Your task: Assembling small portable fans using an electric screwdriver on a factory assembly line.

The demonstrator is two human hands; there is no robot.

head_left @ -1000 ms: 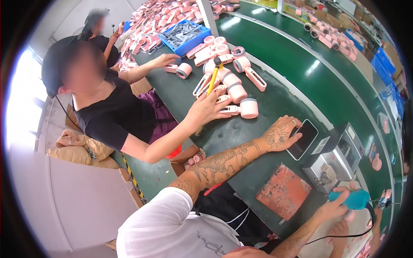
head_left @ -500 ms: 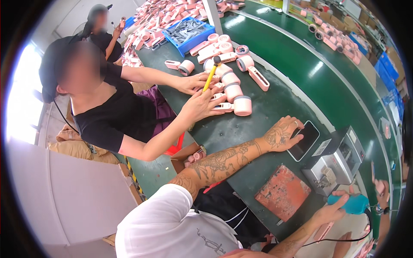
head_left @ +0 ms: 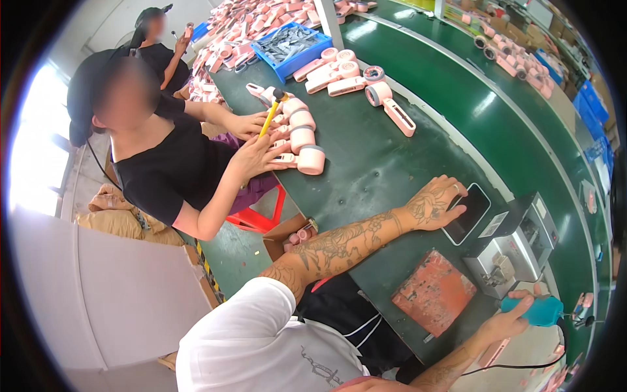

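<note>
In the head view, rests the left hand [head_left: 431, 206] palm down on the green bench [head_left: 366, 157], with the fingers slightly bent and loosely spread, gripping nothing. Has the thumb over the edge of a dark-screened phone [head_left: 473, 211] lying flat on the bench; cannot tell about contact with its screen. Closes the fingers of the right hand [head_left: 506, 321] around the near end of a teal tool [head_left: 545, 310], held at the lower right, just below a grey metal machine [head_left: 513, 248] in the picture. Trails a black cord [head_left: 564, 336] from the tool, curving down and back to the left. Between the two hands, shows a worn red-orange block [head_left: 434, 294] lying flat on the bench, near the phone and the machine.

Farther left, shows a co-worker [head_left: 166, 147] in a black top, with both hands at a row of pink pieces [head_left: 302, 137] with round heads. Has a yellow-handled hammer [head_left: 268, 121] slanting up from the co-worker's nearer hand [head_left: 255, 159]. Beyond that row, shows loose pink pieces [head_left: 379, 95] by a green conveyor [head_left: 424, 65], a blue crate [head_left: 307, 62] of grey parts [head_left: 287, 42], and a large pink heap [head_left: 255, 19] behind. Below the bench edge, shows a red stool [head_left: 258, 220] and an open cardboard box [head_left: 277, 236] with round pink parts [head_left: 300, 236] inside.
</note>
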